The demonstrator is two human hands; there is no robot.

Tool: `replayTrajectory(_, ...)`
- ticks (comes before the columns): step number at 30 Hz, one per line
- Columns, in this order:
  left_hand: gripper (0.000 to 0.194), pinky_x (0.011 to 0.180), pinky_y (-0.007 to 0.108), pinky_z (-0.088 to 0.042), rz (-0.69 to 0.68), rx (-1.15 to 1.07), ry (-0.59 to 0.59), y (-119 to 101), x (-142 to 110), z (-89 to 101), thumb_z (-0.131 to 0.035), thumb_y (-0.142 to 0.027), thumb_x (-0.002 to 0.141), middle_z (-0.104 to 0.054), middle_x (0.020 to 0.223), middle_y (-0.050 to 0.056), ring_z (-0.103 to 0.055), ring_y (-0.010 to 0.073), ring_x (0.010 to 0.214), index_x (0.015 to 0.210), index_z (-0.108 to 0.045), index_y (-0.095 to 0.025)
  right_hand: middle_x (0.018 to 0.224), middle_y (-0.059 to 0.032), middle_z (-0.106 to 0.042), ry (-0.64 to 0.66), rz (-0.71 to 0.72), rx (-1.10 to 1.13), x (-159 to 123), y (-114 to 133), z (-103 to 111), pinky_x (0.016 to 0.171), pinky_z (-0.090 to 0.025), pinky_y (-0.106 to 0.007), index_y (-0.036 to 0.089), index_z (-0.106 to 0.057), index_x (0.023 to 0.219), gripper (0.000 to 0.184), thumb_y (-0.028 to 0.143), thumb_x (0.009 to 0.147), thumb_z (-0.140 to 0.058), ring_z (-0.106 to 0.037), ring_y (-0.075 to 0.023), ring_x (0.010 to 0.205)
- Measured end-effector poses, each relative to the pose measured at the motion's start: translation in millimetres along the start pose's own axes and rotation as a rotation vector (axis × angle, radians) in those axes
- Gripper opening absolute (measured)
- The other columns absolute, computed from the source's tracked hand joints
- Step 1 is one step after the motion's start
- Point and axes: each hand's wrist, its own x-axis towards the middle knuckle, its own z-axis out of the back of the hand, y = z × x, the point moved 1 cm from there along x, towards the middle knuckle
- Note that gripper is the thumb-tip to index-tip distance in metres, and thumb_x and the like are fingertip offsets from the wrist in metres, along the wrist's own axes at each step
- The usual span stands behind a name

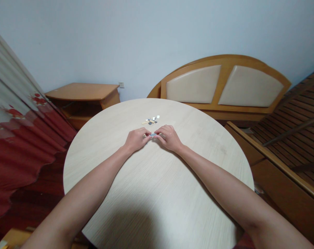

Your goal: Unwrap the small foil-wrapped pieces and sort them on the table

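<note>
Between my two hands is a small light-grey piece that looks like a toy building-block plate. My left hand pinches its left end between thumb and fingers. At its right end, the thumb and fingers of my right hand are closed on it too. The piece is held low over the round table, and its underside is hidden. Just beyond my fingertips lies a loose pile of small building-block pieces in white, tan and dark grey.
The round pale wooden table fills the middle. Behind it stand a wooden cabinet at left and a headboard with cream panels at right. A red and white curtain hangs at left. Wooden bed boards are at right.
</note>
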Motion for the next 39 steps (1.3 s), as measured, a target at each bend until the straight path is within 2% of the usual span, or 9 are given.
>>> replayTrajectory(14, 0.009, 0.072, 0.027, -0.048, -0.010, -0.002, -0.024, 2.8, -0.2, -0.6, -0.070, -0.028, 0.090, -0.077, 0.094, 0.004, -0.068, 0.0164, 0.079, 0.091, -0.073, -0.019, 0.095, -0.0090, -0.074, 0.039, -0.030, -0.004, -0.8, -4.2, -1.1, 0.086, -0.038, -0.040, 0.020, -0.071, 0.098, 0.019, 0.038, 0.096, -0.064, -0.062, -0.0254, 0.094)
replayTrajectory(22, 0.013, 0.069, 0.027, -0.046, -0.074, -0.038, -0.042, -0.6, -0.9, 1.0, -0.069, -0.031, 0.092, -0.076, 0.092, 0.004, -0.067, 0.0152, 0.076, 0.089, -0.072, -0.018, 0.097, -0.0089, -0.074, 0.052, -0.017, -0.007, -1.4, -4.8, -2.1, 0.086, -0.038, -0.040, 0.020, -0.070, 0.100, 0.022, 0.038, 0.099, -0.058, -0.062, -0.0248, 0.094)
replayTrajectory(31, 0.020, 0.070, 0.027, -0.047, -0.066, -0.048, -0.042, -1.0, -0.7, 1.8, -0.065, -0.037, 0.095, -0.077, 0.094, 0.005, -0.067, 0.0159, 0.078, 0.092, -0.074, -0.019, 0.098, -0.0094, -0.074, 0.068, -0.019, -0.013, -1.2, -5.3, -1.3, 0.086, -0.038, -0.040, 0.020, -0.071, 0.103, 0.024, 0.034, 0.100, -0.052, -0.063, -0.0252, 0.094)
replayTrajectory(39, 0.017, 0.072, 0.027, -0.047, -0.067, -0.044, -0.055, -0.9, -0.5, 1.9, -0.065, -0.033, 0.096, -0.077, 0.095, 0.005, -0.068, 0.0161, 0.079, 0.093, -0.075, -0.019, 0.097, -0.0095, -0.074, 0.068, -0.021, -0.012, -1.1, -4.2, -0.5, 0.085, -0.038, -0.039, 0.019, -0.071, 0.103, 0.025, 0.032, 0.101, -0.050, -0.062, -0.0243, 0.093)
